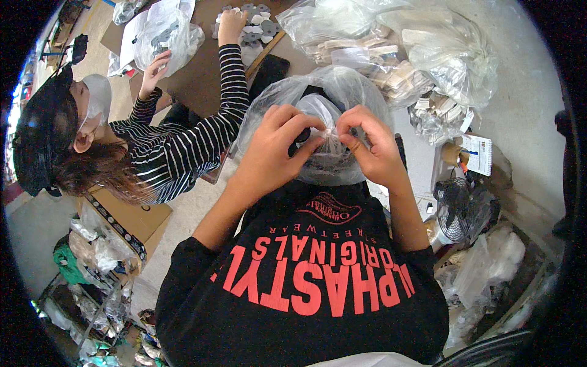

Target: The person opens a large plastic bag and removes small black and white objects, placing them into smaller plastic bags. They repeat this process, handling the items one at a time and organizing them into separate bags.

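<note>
Both hands are brought close together in front of the chest, working at the gathered neck of a clear plastic bag [330, 166], which sits before the black T-shirt [306, 244] near the middle of the view. The left hand [278, 139] is partly curled, its thumb and forefinger drawn nearly together at the left side of the twisted plastic; the right hand [373, 145] is bent in a similar way, thumb and fingertips closed to a narrow pinch on the neck's right side. The fingers cover part of the neck, and a dark round item [302, 136] beside the left fingers is mostly hidden, so its kind cannot be told; nor can the bag's contents. A larger clear plastic sheet or bag [362, 78] spreads around and beyond the hands. On the left, a co-worker in a striped sleeve [232, 79] has one hand at a clear bag of grey pieces [166, 40] and the other on loose grey flat pieces [263, 27] over a brown surface [197, 85]. To the upper right lie bulky clear plastic bags [452, 55] and stacked beige pieces [400, 82]; nearer on the right are a spiral calendar [478, 153], a brown tape roll [451, 153] and a black fan [455, 211]. An open cardboard box [131, 217] stands at lower left.
</note>
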`<act>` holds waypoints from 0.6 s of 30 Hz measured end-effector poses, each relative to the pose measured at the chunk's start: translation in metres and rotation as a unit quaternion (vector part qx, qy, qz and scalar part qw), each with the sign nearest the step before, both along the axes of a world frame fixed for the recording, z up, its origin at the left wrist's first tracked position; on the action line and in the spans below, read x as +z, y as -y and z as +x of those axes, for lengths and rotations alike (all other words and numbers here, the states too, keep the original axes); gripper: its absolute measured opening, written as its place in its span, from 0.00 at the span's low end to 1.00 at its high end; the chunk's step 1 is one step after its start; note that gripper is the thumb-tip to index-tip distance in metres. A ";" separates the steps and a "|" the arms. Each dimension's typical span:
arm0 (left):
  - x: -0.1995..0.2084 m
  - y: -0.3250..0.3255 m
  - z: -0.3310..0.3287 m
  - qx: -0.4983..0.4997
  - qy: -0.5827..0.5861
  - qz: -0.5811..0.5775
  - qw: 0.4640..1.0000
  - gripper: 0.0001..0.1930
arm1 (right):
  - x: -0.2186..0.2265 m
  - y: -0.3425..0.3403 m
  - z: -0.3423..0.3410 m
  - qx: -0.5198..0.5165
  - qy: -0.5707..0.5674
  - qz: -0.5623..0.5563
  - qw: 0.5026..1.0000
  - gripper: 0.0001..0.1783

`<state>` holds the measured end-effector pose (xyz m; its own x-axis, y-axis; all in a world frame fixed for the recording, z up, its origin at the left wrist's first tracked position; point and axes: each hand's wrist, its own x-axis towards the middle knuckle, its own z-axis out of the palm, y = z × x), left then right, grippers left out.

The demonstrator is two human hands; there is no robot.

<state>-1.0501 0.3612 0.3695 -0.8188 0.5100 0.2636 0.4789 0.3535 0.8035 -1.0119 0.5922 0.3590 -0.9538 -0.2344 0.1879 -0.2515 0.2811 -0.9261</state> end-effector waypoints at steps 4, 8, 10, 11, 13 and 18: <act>-0.006 -0.002 0.002 0.005 -0.012 0.007 1.000 0.11 | 0.014 0.006 -0.004 -0.045 -0.067 0.077 0.994 0.08; -0.005 -0.004 0.005 0.025 -0.028 0.021 0.999 0.11 | 0.028 0.012 -0.005 -0.055 -0.088 0.173 0.979 0.11; -0.004 -0.004 0.006 0.033 -0.034 0.034 0.998 0.11 | 0.030 0.016 -0.004 -0.052 -0.086 0.187 0.977 0.11; -0.005 -0.004 0.006 0.037 -0.028 0.038 0.998 0.11 | 0.030 0.017 -0.004 -0.050 -0.085 0.193 0.976 0.12; -0.004 -0.004 0.008 0.045 -0.017 0.046 0.998 0.11 | 0.028 0.019 -0.005 -0.058 -0.101 0.191 0.975 0.11; 0.000 -0.003 0.008 0.060 -0.031 0.028 0.997 0.12 | 0.023 0.024 -0.007 -0.075 -0.119 0.170 0.975 0.11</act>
<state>-1.0422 0.3640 0.3698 -0.8545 0.3927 0.3399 0.4846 0.3674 0.7938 -1.0187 0.5683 0.3820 -0.9213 -0.1831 0.3431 -0.3799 0.6124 -0.6933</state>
